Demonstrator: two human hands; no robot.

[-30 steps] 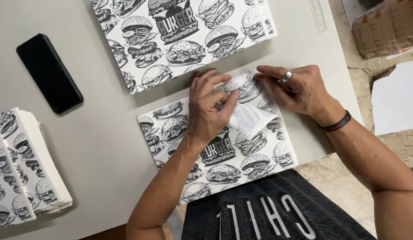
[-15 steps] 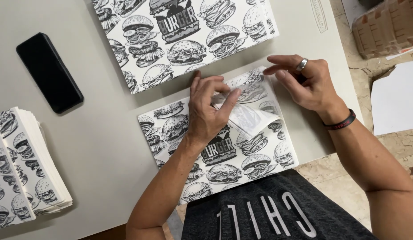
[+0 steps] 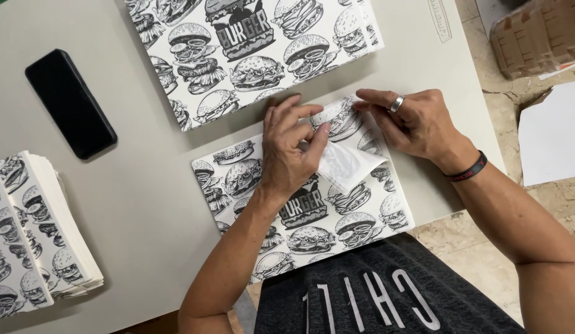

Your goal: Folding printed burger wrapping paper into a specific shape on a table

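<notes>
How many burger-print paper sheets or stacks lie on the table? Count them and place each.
3: one sheet under both hands, left hand and right hand; one at the far edge; a stack at left, holding uncountable sheets.

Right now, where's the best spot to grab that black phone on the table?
Grip the black phone across its two long edges, coming from above. It lies flat and slanted on the table, with bare tabletop on every side, well apart from the left hand.

Packing workspace, plain grey table (image 3: 145, 204), stacks of burger-printed paper bags (image 3: 34, 235), tiled floor (image 3: 479, 260)
</notes>
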